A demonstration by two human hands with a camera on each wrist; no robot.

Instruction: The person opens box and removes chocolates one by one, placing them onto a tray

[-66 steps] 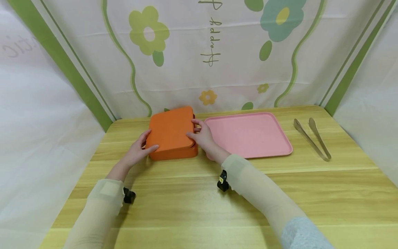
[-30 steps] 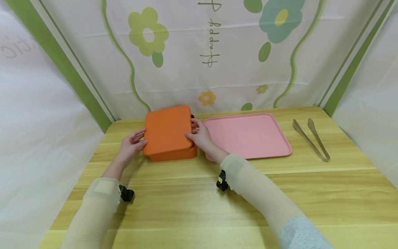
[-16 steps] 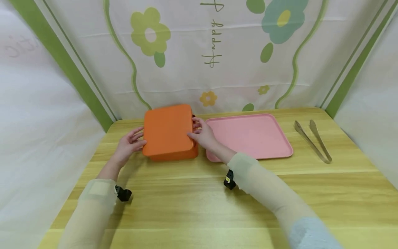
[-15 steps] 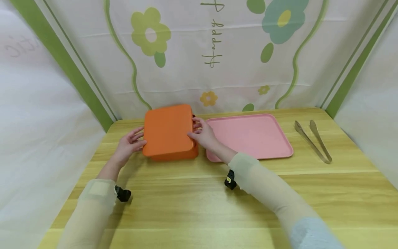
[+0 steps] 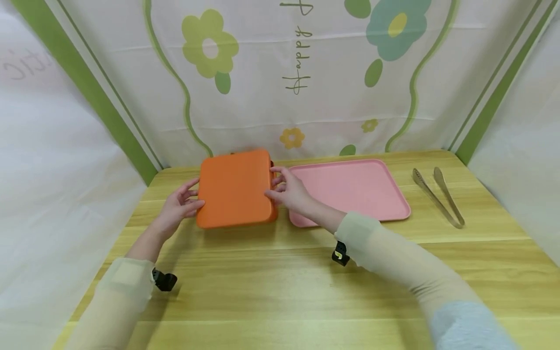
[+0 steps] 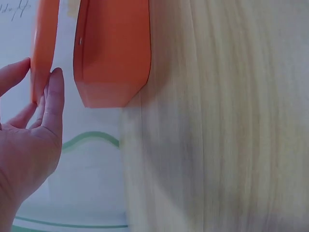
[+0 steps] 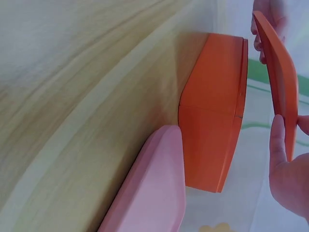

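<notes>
An orange lid (image 5: 234, 189) hangs level above its orange box (image 7: 212, 116), with a gap between them in both wrist views. My left hand (image 5: 172, 211) pinches the lid's left edge, thumb on top and fingers beneath. On the opposite edge, my right hand (image 5: 295, 192) grips the lid between thumb and fingers. From the head view the lid covers most of the box, whose inside is hidden. In the left wrist view the box's side wall (image 6: 116, 53) stands on the table.
A pink tray (image 5: 350, 189) lies just right of the box, its near left corner under my right forearm. Metal tongs (image 5: 459, 221) rest spread at the table's right. A flower-printed curtain (image 5: 262, 102) rises behind the wooden table (image 5: 271, 291).
The lid has come up off the box and moved slightly toward me and left. My left hand shifted from the box's corner to the lid's left edge; tray and tongs stayed put.
</notes>
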